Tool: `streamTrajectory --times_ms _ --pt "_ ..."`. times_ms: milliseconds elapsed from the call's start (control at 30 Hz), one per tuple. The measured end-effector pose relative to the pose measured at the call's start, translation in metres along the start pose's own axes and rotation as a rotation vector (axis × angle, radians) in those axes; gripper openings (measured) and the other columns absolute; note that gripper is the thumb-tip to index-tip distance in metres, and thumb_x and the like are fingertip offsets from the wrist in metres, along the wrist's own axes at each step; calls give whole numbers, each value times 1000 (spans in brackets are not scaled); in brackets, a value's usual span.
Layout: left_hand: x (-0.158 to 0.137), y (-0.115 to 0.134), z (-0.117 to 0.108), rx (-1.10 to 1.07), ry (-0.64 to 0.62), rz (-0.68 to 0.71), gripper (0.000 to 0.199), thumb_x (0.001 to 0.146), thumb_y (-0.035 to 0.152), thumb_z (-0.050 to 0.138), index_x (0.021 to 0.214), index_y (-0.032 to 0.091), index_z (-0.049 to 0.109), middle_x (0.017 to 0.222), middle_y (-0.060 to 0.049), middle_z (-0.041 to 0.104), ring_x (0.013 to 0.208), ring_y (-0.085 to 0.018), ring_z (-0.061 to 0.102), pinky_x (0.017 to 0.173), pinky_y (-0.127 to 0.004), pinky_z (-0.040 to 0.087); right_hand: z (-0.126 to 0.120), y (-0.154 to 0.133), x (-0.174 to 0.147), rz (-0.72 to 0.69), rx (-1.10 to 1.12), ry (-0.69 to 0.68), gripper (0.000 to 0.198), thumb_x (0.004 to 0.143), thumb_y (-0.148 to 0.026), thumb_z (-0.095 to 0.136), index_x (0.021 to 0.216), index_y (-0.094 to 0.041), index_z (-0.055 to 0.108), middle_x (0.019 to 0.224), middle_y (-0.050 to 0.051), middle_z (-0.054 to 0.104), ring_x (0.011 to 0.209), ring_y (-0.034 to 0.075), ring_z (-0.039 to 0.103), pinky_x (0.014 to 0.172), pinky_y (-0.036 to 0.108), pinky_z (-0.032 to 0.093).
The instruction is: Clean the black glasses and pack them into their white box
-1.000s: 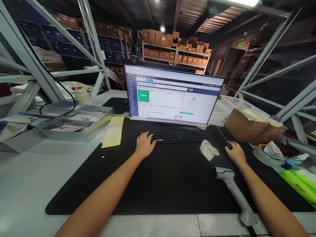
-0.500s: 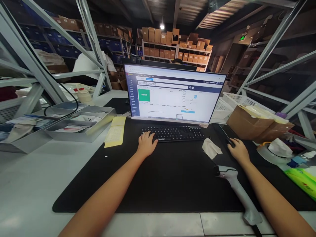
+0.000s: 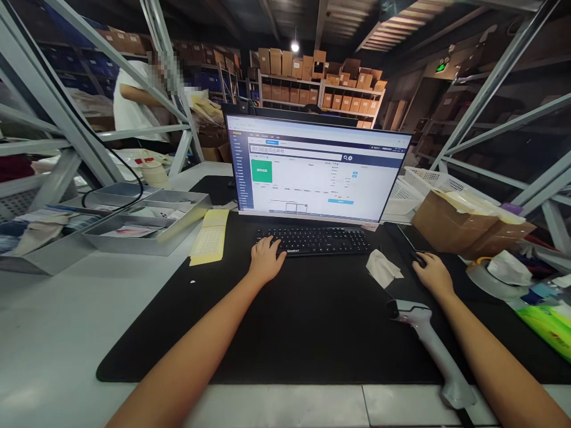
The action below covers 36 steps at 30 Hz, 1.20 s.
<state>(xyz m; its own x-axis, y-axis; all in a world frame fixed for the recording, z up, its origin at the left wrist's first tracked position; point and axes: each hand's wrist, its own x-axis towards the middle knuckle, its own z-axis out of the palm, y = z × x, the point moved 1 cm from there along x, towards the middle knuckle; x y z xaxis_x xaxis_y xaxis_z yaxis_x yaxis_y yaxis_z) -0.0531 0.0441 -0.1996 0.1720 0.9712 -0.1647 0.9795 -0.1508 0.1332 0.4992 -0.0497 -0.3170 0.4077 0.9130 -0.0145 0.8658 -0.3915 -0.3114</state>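
Observation:
My left hand (image 3: 264, 261) rests with fingers spread on the left end of a black keyboard (image 3: 321, 240). On the right, my right hand (image 3: 432, 273) is closed over a dark computer mouse (image 3: 418, 260), most of it hidden under the palm. A monitor (image 3: 303, 172) behind the keyboard shows a web page with a green square. A grey barcode scanner (image 3: 428, 336) lies on the black desk mat (image 3: 312, 327), beside my right forearm. Between keyboard and mouse lies a crumpled tissue (image 3: 382, 268).
Left of the mat edge are yellow label sheets (image 3: 209, 236) and grey trays (image 3: 147, 244) holding papers. A cardboard box (image 3: 450, 223), a tape roll (image 3: 491, 279) and a green packet (image 3: 546, 330) stand at the right. Metal frame posts rise on both sides.
A person in white behind the left frame has straightened up and shifted, with a yellowish bundle now beside them. A small window outline on the screen has moved left and grown. My hands stay put.

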Motion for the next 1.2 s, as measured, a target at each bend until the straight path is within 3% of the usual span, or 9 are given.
streamTrajectory --times_ms 633,900,1200 --pt "0 2 -1 15 -9 -13 50 103 39 51 147 17 56 159 -14 45 148 -33 37 123 -54 34 -3 -5 1 0 -5 -7 50 89 -37 54 128 -13 74 138 15 63 126 31 61 111 42 49" --pt "1 0 1 22 15 -6 49 102 39 51 146 17 57 158 -15 46 148 -35 39 122 -54 36 -5 -6 -2 40 -14 15 55 90 -38 55 138 -15 68 141 15 62 122 31 63 106 42 50" --pt "0 0 2 20 14 -4 50 103 40 50 147 16 56 158 -14 46 147 -34 38 122 -54 35 1 2 3 24 5 -6 52 90 -39 56 132 -13 71 139 17 63 124 32 61 109 45 49"
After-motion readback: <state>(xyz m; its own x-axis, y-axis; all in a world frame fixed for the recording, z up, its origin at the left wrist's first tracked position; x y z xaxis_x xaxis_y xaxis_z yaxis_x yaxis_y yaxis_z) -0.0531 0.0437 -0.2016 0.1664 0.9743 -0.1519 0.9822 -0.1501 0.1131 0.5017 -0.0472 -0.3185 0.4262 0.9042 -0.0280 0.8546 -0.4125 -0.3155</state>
